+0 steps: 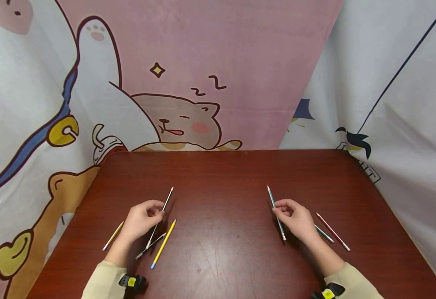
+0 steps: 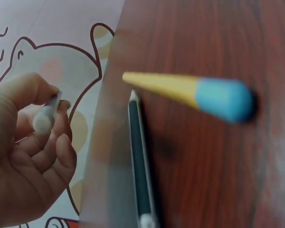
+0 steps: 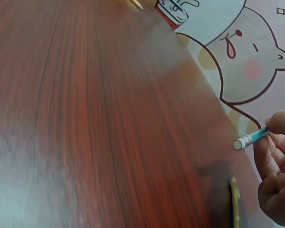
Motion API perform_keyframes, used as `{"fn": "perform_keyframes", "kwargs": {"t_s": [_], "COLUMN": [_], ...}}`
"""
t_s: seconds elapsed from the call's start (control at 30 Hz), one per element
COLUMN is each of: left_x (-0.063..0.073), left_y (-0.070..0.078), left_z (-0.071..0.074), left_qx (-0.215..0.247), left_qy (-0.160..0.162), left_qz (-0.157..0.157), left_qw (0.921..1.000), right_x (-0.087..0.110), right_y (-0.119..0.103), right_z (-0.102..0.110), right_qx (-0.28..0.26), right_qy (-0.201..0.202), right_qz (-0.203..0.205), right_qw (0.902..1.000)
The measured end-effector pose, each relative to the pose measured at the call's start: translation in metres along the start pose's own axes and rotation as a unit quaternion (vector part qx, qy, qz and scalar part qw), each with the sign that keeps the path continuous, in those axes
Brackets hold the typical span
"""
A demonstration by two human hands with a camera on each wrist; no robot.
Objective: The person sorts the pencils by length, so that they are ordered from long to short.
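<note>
My left hand (image 1: 140,220) pinches a dark pencil with a pale end (image 1: 168,197) between thumb and fingers, its point slanting up and away. In the left wrist view the pencil's whitish end (image 2: 43,119) faces the camera. Beneath that hand lie another dark pencil (image 2: 140,161) and a yellow pencil with a blue end (image 1: 163,245); a second yellow pencil (image 1: 112,236) is left of the wrist. My right hand (image 1: 297,220) pinches a light blue pencil (image 1: 280,228) near its middle, white eraser (image 3: 239,144) toward me. Green (image 1: 324,234) and red (image 1: 334,232) pencils lie beside the right wrist.
The dark reddish-brown wooden table (image 1: 218,178) spans the view between both hands. Behind its far edge hangs a pink and white cartoon curtain (image 1: 255,74), which also runs down both sides.
</note>
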State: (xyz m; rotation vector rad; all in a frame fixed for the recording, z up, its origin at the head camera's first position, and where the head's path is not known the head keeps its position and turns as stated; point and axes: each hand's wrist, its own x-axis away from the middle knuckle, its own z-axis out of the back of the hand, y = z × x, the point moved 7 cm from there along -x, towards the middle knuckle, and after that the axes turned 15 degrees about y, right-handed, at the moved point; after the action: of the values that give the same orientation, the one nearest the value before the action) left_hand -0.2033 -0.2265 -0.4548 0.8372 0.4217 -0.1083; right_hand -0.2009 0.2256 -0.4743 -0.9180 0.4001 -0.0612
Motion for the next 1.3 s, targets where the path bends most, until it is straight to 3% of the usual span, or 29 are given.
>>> {"fn": "perform_keyframes", "kwargs": {"t_s": [0.37, 0.7, 0.93, 1.3], "left_x": [-0.01, -0.028, -0.045, -0.064], "left_y": [0.008, 0.013, 0.011, -0.002], "left_z": [-0.018, -0.026, -0.031, -0.038], "left_qx": [0.007, 0.001, -0.008, -0.032], "left_qy": [0.009, 0.011, 0.006, 0.016], "left_qz": [0.034, 0.039, 0.045, 0.057], "left_qw": [0.9993, 0.9992, 0.9989, 0.9977], "right_x": [0.004, 0.008, 0.012, 0.017], "right_y": [-0.016, -0.028, -0.038, -0.052], "right_z": [-0.033, -0.058, -0.073, -0.093], "right_qx": [-0.033, -0.082, -0.118, -0.148], "right_qy": [-0.024, -0.034, -0.05, -0.067], "right_qz": [-0.025, -0.055, -0.084, -0.079], "right_qw": [0.9989, 0.9946, 0.9882, 0.9836]}}
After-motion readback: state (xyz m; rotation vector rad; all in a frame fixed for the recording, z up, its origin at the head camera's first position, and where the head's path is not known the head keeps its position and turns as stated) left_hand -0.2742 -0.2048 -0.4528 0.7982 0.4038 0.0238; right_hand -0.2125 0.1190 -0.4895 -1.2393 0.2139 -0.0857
